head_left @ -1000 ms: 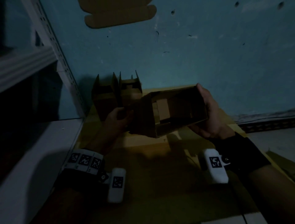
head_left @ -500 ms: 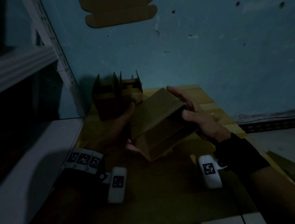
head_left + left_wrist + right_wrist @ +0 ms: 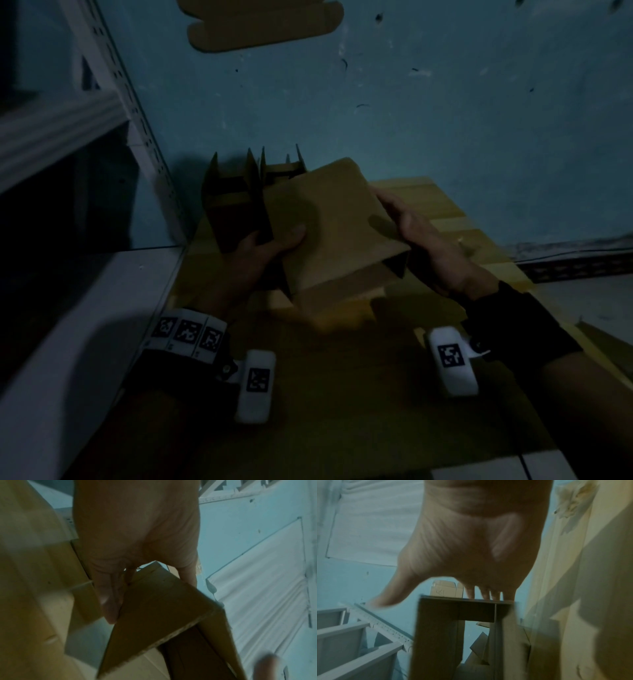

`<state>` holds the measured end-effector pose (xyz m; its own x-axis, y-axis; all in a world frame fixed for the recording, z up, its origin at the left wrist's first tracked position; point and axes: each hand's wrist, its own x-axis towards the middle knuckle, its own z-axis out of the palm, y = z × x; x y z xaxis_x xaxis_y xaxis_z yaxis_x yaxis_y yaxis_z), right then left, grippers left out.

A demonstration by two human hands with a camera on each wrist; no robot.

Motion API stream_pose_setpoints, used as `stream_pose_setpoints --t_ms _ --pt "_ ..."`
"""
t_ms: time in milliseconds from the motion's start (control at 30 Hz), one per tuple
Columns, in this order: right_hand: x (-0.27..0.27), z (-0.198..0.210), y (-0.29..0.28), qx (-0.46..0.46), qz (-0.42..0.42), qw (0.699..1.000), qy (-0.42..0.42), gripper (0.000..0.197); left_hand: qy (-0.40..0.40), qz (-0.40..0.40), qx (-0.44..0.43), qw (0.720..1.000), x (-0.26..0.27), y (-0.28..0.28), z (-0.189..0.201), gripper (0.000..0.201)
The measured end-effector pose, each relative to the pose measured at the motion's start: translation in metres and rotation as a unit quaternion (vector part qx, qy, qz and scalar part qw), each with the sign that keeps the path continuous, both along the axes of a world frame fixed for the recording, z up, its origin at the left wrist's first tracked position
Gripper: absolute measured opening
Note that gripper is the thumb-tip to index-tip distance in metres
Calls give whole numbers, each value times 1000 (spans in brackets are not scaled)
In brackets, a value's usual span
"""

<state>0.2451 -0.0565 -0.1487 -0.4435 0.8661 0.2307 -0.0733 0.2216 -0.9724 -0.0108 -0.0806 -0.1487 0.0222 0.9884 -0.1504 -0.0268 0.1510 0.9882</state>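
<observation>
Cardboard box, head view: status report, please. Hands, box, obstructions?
Left hand grips cardboard box, thumb on top. Right hand flat against its right side. Box held over the table, open end toward camera. Two open boxes stand close behind-left.

You have two hands in view, your left hand point(image 3: 270, 246) and your right hand point(image 3: 421, 240), and between them one cardboard box point(image 3: 329, 222). Behind it stand two more boxes, the left open box point(image 3: 229, 209) and the right open box point(image 3: 281, 173), so three boxes in total. On the wall point(image 3: 445, 102) is one flat cardboard blank point(image 3: 263, 27). You wear two white cameras, the left camera point(image 3: 255, 385) and the right camera point(image 3: 452, 366). Square markers point(image 3: 451, 355) I count five: three on the wrist band point(image 3: 188, 334), one on each camera.
</observation>
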Motion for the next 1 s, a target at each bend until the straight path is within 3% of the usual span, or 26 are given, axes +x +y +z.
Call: stream_pose_setpoints --t_ms 167,300,367,467,700,833,900,967,1000 --pt "2 1 3 -29 -70 997 -11 60 65 27 74 995 -3 3 -4 109" --pt "0 2 -2 -43 -58 997 -10 43 167 9 164 972 -2 0 -5 114" --pt "-2 4 -3 -34 -56 997 -31 37 181 8 199 963 -2 -1 -7 110" --pt "-1 4 -1 -20 -48 998 -47 11 198 -7 255 947 1 -1 -7 104" --pt "-10 14 -1 46 -64 989 -126 65 214 -36 345 913 5 -3 -9 95" --pt "-3 10 0 22 -19 997 -78 49 209 -35 336 918 -3 -2 -6 96" --pt "1 8 -1 -33 28 999 -16 46 220 -25 306 926 -8 1 -8 95" --pt "2 10 -1 -80 33 994 68 26 210 -17 276 938 -11 -1 -4 97" --pt "4 10 0 -87 12 993 84 42 213 -7 256 943 -16 0 -5 99"
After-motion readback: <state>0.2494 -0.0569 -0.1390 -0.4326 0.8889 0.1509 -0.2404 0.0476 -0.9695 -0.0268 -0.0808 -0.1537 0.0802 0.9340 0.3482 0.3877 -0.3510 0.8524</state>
